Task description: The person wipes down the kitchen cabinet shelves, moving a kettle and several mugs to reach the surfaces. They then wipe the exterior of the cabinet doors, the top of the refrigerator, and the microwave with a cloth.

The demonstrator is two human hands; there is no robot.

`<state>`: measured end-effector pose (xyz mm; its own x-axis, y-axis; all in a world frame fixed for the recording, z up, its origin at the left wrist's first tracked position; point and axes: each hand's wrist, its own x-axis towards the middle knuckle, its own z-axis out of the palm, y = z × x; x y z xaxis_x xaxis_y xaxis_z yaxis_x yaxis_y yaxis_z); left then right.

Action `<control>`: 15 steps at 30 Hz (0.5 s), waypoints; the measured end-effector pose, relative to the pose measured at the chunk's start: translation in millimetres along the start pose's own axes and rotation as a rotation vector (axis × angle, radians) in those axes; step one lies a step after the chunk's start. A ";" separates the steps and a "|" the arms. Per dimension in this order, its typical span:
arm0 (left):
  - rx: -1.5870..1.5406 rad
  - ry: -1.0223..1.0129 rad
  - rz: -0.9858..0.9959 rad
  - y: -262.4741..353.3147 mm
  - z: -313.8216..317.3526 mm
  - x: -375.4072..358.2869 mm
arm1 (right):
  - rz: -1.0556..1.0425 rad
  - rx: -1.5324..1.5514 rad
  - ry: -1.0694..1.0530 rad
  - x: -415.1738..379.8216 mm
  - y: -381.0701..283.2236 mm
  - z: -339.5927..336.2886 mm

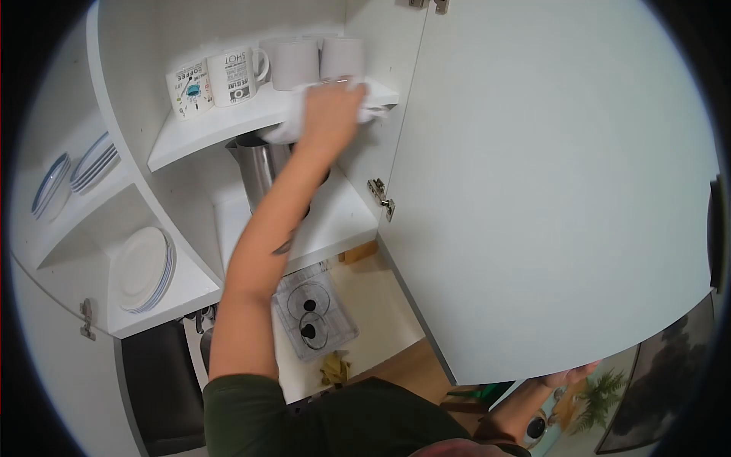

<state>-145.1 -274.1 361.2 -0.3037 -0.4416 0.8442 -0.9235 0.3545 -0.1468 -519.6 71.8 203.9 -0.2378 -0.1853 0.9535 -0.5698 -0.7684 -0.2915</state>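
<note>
My left hand (pixel 333 114) reaches up into the open cabinet, its fingers closed on a white cloth (pixel 285 131). The cloth lies against the front edge of the upper shelf (pixel 251 114), just in front of two plain pale mugs (pixel 295 65). Two printed white mugs (pixel 232 78) stand left of them on the same shelf. Below, a stainless steel jug (pixel 260 169) is partly hidden by my forearm. At the lower right, my right hand (pixel 572 375) is at the bottom edge of the cabinet door (pixel 563 190); the door hides most of its fingers.
The door swings wide to the right on metal hinges (pixel 381 199). Stacked plates (pixel 143 268) and bowls (pixel 52 186) fill shelves at the left. Below are a countertop (pixel 388 305), a clear box (pixel 346 331) with round lids, a yellow cloth (pixel 335 369) and a plant (pixel 601 400).
</note>
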 end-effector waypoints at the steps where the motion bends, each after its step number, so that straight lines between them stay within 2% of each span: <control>1: 0.011 0.069 0.035 16.8 21.0 12.1 | 0.048 0.175 0.049 2.5 -3.3 3.4; 2: 0.001 0.123 0.055 36.0 35.8 21.8 | 0.099 0.350 0.097 4.6 -5.8 5.9; 3: -0.009 0.175 0.074 48.1 42.5 24.2 | 0.105 0.350 0.094 7.2 -7.0 8.5; 4: -0.007 0.174 0.074 48.3 46.1 20.8 | 0.129 0.624 0.052 10.6 -6.7 12.5; 5: -0.085 0.301 0.119 49.6 49.7 14.1 | 0.157 0.894 0.009 11.3 -8.0 12.7; 6: -0.162 0.429 0.165 50.6 51.6 6.7 | 0.161 0.894 0.012 6.0 -3.7 5.1; 7: -0.161 0.426 0.168 51.1 55.5 -5.3 | 0.061 0.422 -0.012 1.1 2.1 -2.7; 9: -0.461 0.145 0.183 52.4 61.1 -46.1 | -0.031 -0.047 -0.041 -6.7 6.8 -11.9; 11: -0.898 -0.131 0.042 48.4 66.2 -90.7 | 0.007 0.229 -0.036 3.1 0.8 0.8; 13: -1.089 -0.208 -0.076 47.3 29.7 -108.9 | 0.085 0.513 -0.043 11.5 -6.3 11.5; 14: -1.130 -0.113 -0.108 45.0 8.8 -107.0 | 0.145 0.701 -0.052 13.2 -9.8 17.2; 15: -1.176 -0.012 -0.130 39.6 -10.8 -93.7 | 0.109 0.693 -0.029 14.6 -11.9 25.5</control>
<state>-150.7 -209.8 281.9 -0.2312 -0.5359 0.8120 -0.1668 0.8441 0.5095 -496.2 62.7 223.3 -0.2384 -0.2920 0.9262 0.0915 -0.9563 -0.2779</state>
